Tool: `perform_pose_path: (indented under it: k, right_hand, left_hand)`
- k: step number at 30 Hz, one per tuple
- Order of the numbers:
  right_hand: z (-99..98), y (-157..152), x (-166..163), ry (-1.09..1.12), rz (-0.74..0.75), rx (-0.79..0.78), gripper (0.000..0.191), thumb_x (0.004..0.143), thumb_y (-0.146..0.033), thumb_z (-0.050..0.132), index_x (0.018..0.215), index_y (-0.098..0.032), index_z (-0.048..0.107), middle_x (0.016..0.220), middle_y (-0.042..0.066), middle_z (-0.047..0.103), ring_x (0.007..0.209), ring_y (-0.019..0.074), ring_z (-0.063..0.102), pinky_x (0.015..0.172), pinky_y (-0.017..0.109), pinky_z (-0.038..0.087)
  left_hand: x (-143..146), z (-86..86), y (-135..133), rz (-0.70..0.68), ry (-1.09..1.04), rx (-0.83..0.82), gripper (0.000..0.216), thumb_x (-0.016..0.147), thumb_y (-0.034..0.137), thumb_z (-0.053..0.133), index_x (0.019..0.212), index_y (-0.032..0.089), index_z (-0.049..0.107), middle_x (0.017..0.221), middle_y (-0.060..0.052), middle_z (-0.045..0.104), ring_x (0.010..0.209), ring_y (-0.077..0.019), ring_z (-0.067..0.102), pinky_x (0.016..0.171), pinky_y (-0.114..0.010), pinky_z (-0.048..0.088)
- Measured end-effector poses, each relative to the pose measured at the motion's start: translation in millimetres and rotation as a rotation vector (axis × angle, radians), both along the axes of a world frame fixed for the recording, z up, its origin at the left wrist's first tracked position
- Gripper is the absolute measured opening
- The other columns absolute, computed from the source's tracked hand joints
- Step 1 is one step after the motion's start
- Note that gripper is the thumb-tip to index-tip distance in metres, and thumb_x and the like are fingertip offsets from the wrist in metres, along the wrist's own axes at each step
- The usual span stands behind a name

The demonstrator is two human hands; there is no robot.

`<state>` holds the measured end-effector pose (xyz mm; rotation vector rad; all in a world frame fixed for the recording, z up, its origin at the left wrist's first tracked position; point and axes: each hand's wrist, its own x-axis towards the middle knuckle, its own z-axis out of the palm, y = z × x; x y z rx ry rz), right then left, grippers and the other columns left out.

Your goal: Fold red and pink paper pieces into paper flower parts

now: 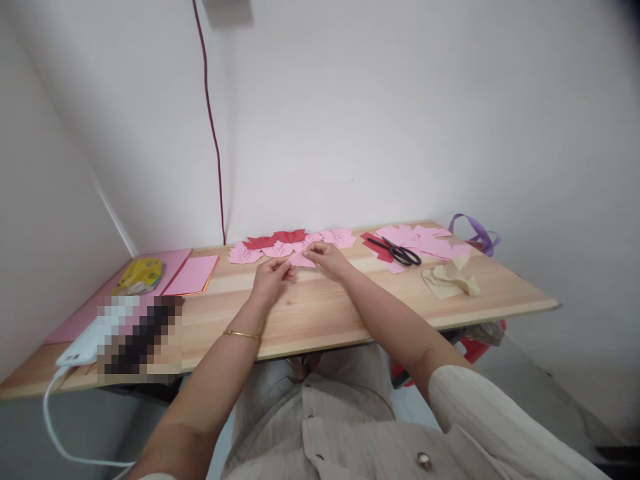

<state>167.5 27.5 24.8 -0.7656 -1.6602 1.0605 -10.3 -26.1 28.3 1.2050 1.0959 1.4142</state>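
Between my two hands, just above the wooden table (320, 313), is a small piece of pink paper (303, 260). My left hand (273, 275) pinches its left edge with thumb and forefinger. On the upper right side, my right hand (324, 257) is closed on the same paper. Behind my hands lie several cut paper shapes with jagged edges, pink ones (245, 253) and red ones (291, 236), in rows near the wall. My fingers cover part of the held paper, so its full outline is hidden.
Black-handled scissors (405, 256) lie on pink paper scraps (425, 240) at the right. Crumpled beige paper (450, 279) and a purple ribbon (477, 230) are nearby. At left are pink sheets (193, 275), a yellow packet (140, 275) and a white power strip (83, 343) with a cable.
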Motion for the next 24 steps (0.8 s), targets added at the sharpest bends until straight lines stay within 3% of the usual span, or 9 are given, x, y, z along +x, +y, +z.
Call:
perform_pose_path:
  k: [15, 24]
  right_hand:
    - [-3.9, 2.7, -1.4, 0.05, 0.038, 0.029, 0.025, 0.074, -0.042, 0.063, 0.073, -0.018, 0.058, 0.069, -0.003, 0.05, 0.067, 0.0107, 0.043, 0.067, 0.024, 0.035]
    - [-3.0, 1.3, 0.3, 0.079, 0.056, -0.092, 0.021, 0.072, -0.037, 0.063, 0.077, -0.017, 0.058, 0.07, -0.003, 0.051, 0.065, 0.0099, 0.043, 0.066, 0.024, 0.034]
  left_hand:
    - [-5.3, -2.7, 3.7, -0.058, -0.009, -0.016, 0.034, 0.055, 0.039, 0.08, 0.069, 0.012, 0.065, 0.069, -0.006, 0.067, 0.054, -0.0113, 0.057, 0.056, -0.027, 0.049]
    - [-7.3, -9.1, 7.1, -0.025, 0.13, 0.062, 0.032, 0.063, 0.043, 0.075, 0.068, 0.012, 0.066, 0.064, -0.005, 0.065, 0.054, -0.0122, 0.057, 0.058, -0.027, 0.047]
